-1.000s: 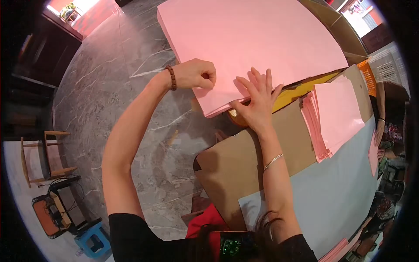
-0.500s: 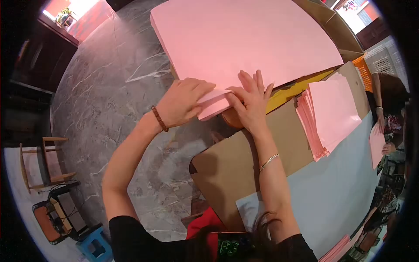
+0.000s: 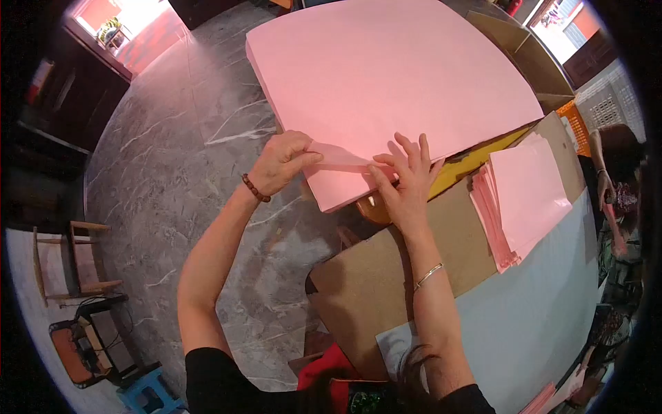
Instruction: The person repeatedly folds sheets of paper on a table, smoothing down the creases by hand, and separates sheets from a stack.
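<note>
A tall stack of large pink sheets (image 3: 393, 76) fills the upper middle of the view. At its near left corner, my left hand (image 3: 284, 162) pinches the edge of the top sheet, which is lifted in a narrow fold. My right hand (image 3: 407, 179) rests beside that fold, thumb and forefinger at its right end and the other fingers spread over the stack. Right of my right wrist, a pile of smaller pink sheets (image 3: 531, 200) lies on brown cardboard (image 3: 365, 276).
A pale blue surface (image 3: 510, 317) extends on the right. Beyond it, another person's arm (image 3: 603, 172) reaches down by orange (image 3: 578, 127) and grey crates. A wooden chair (image 3: 89, 255) and blue stool (image 3: 152, 393) stand on the marble floor at left.
My left hand has moved left along the fold. The near corner of the stack, earlier mostly covered by the hands, now shows. The whole view has shifted slightly.
</note>
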The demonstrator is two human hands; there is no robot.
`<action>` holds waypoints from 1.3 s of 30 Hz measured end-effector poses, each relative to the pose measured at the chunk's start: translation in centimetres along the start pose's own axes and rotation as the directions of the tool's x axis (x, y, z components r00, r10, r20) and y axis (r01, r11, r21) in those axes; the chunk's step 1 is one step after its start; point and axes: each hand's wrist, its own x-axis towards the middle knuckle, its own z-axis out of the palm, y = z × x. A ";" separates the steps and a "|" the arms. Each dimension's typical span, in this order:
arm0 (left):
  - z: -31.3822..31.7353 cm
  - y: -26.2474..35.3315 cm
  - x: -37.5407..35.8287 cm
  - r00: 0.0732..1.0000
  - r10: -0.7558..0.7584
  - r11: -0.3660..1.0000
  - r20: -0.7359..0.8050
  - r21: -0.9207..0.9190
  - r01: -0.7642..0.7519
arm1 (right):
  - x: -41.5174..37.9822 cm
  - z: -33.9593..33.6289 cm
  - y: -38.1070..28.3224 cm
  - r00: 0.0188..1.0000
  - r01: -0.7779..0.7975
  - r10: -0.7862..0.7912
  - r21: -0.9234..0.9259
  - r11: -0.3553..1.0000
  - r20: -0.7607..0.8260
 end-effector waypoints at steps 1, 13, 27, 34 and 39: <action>0.0 0.0 0.0 1.000 0.001 1.000 -0.005 0.005 -0.001 | -0.1 0.1 0.2 1.000 0.006 -0.006 0.003 1.000 -0.003; 0.5 -0.1 -0.3 0.991 -0.079 0.928 -0.108 -0.370 0.033 | 0.0 0.3 0.4 0.993 -0.110 0.108 0.041 0.993 0.055; 0.0 0.1 -0.5 0.997 -0.068 0.951 -0.039 -0.305 0.053 | -0.1 0.2 0.4 0.985 -0.168 0.160 0.132 0.977 0.070; 0.3 0.1 -0.4 0.996 -0.084 0.935 -0.036 -0.348 0.066 | 0.1 0.0 0.0 0.983 -0.177 0.167 0.138 0.974 0.081; 0.6 -0.5 -0.3 0.995 -0.077 0.942 -0.062 -0.330 0.052 | 0.1 0.1 0.3 0.985 -0.163 0.154 0.129 0.978 0.078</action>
